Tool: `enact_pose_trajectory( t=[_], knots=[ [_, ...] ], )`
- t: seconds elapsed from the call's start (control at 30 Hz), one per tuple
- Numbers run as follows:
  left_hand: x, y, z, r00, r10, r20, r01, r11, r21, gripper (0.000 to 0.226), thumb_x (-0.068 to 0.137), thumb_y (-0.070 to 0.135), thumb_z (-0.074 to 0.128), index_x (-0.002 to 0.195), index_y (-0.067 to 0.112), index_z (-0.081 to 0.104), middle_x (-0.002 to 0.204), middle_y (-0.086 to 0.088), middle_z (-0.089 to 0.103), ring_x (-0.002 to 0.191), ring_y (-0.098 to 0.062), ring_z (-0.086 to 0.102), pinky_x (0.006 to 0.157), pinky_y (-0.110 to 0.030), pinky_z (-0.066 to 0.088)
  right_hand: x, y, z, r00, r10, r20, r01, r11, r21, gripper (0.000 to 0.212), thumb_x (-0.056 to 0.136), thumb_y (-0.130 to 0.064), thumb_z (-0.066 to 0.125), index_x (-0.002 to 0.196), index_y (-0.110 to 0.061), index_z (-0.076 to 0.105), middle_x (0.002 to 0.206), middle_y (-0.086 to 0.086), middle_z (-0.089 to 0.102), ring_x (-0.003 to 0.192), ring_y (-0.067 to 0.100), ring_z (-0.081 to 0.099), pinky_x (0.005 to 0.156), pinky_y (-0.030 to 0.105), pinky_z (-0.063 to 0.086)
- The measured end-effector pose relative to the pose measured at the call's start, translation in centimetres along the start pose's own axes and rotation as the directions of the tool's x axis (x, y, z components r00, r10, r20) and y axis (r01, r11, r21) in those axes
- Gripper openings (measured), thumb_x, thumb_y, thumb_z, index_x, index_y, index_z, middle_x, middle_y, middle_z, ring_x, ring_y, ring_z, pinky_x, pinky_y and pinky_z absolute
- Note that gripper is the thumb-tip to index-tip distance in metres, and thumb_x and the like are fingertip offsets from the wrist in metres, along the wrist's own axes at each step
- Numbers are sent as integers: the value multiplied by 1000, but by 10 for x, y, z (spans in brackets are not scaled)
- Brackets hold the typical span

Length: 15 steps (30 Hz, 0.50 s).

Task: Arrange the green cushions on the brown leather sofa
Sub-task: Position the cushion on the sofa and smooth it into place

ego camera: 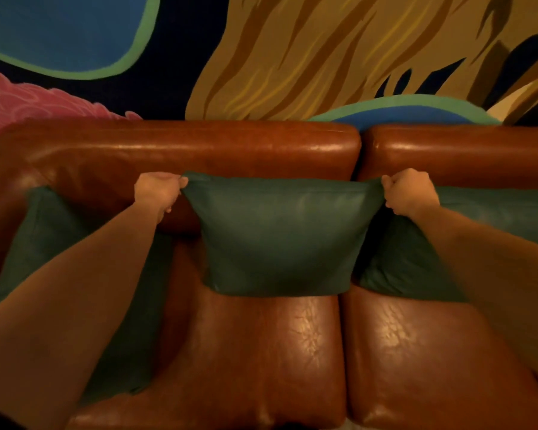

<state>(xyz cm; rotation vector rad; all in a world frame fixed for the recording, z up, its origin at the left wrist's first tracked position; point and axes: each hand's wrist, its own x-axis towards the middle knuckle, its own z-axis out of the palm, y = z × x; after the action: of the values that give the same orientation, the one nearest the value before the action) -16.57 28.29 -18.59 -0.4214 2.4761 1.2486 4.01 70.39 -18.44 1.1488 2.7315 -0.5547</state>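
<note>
A green cushion (280,237) stands upright in the middle of the brown leather sofa (261,352), against the backrest. My left hand (157,190) pinches its top left corner and my right hand (410,192) pinches its top right corner. A second green cushion (44,243) leans at the left end of the sofa, partly under my left forearm. A third green cushion (398,262) lies at the right, behind the middle one and partly hidden by my right forearm.
The sofa backrest (199,147) runs across the view with a gap between its two sections near the right. A painted wall (323,51) in blue, green, pink and ochre rises right behind it. Two seat pads lie in front.
</note>
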Motion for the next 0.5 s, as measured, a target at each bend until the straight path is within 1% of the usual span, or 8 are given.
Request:
enact_pose_trajectory(
  t=[0.03,0.1,0.13,0.17,0.23,0.3,0.4,0.5],
  knots=[
    [-2,0,2,1000,2,-18,-2,1000,-12,25,92,28,74,112,14,75,94,-6,70,66,-16,56,58,-30,47,-1,0,2,1000,21,2,-22,999,45,51,106,-36,44,81,-2,71,76,19,74,69,35,73,77,40,61],
    [-6,-7,7,999,14,-42,-17,998,-64,30,93,31,72,118,15,74,97,-6,71,67,-15,58,56,-29,47,-8,-2,5,997,73,41,-80,976,205,50,108,-39,41,87,-1,66,74,18,72,53,28,71,58,35,61],
    [-9,-13,10,999,21,-39,-25,995,-100,32,95,34,69,122,16,72,98,-5,71,67,-15,58,55,-30,47,-14,-3,7,992,109,67,-125,934,335,47,108,-41,42,93,-2,65,77,17,71,51,24,70,50,34,60],
    [-14,-19,14,999,24,-23,-27,989,-144,37,97,36,65,128,16,68,102,-5,70,71,-15,59,58,-30,49,-19,-2,12,984,148,103,-179,864,471,42,106,-44,46,100,-6,64,84,17,70,57,23,71,49,34,61],
    [-25,-32,20,999,-9,48,20,968,-250,50,97,46,62,141,24,57,127,-3,65,96,-18,63,74,-36,55,-30,0,25,961,200,192,-278,703,655,36,99,-54,57,107,-19,61,112,15,68,90,29,73,66,42,66],
    [-39,-42,28,985,-72,157,114,953,-282,63,93,57,63,148,33,45,142,2,54,122,-23,56,92,-46,52,-39,2,40,926,209,315,-377,583,720,46,90,-61,65,120,-27,55,136,5,61,121,33,63,89,54,59],
    [-57,-53,43,930,-173,323,252,942,-221,61,93,64,55,146,36,44,135,9,52,126,-22,48,106,-58,41,-49,2,55,864,219,454,-501,469,727,80,86,-66,68,147,-28,34,152,3,49,136,42,49,100,66,48],
    [-59,-54,52,920,-211,331,308,912,-273,57,96,62,52,145,33,49,140,4,57,130,-27,51,103,-60,43,-51,-2,64,839,207,504,-542,417,730,80,87,-68,63,153,-36,31,154,3,48,139,45,46,103,68,44]
  ],
)
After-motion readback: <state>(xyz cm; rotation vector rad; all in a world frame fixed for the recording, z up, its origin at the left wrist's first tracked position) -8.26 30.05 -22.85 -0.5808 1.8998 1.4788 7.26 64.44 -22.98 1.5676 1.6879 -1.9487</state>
